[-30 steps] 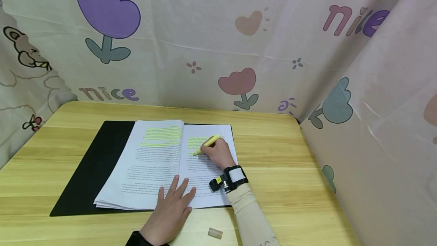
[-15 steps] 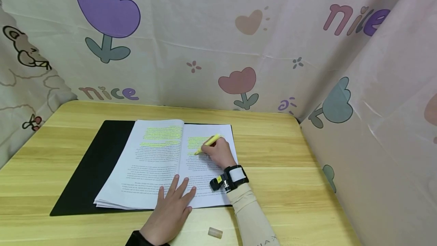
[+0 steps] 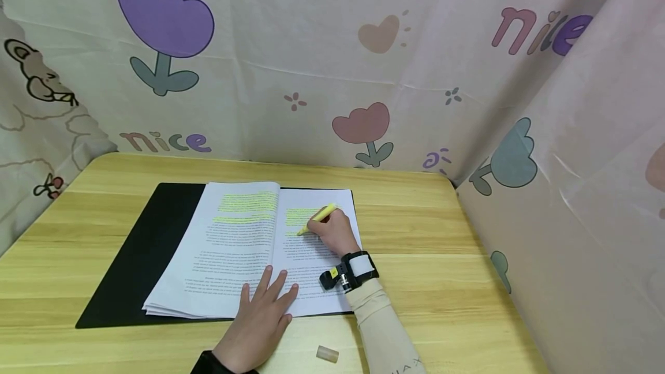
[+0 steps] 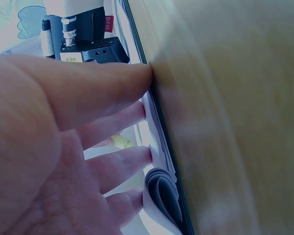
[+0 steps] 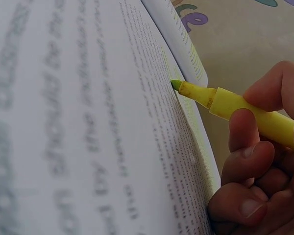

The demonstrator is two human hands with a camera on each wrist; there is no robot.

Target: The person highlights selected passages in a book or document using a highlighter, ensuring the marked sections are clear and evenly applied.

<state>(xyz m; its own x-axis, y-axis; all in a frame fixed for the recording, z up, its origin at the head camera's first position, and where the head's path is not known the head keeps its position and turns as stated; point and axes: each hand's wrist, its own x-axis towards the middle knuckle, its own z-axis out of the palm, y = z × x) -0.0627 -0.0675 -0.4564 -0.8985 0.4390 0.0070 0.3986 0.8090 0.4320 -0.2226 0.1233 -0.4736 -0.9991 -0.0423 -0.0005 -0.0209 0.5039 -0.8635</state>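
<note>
My right hand pinches a yellow highlighter between thumb and fingers, its green-tinted tip down at the printed text. Under it lies the right page of an open stack of paper, with yellow-marked lines near the top. More yellow lines cross the upper part of the left page. My left hand rests with spread, straight fingers over the lower edge of the pages near the fold. In the left wrist view its fingertips touch the paper edge, beside a curled sheet bend.
The pages lie in a black folder on a wooden table. A small translucent cap lies near the front, between the forearms. Patterned curtains stand behind and at both sides. My right wrist wears a camera.
The highlighter tip has slid slightly to the right along a line, with my right hand shifting along. My left hand has stayed in place.
</note>
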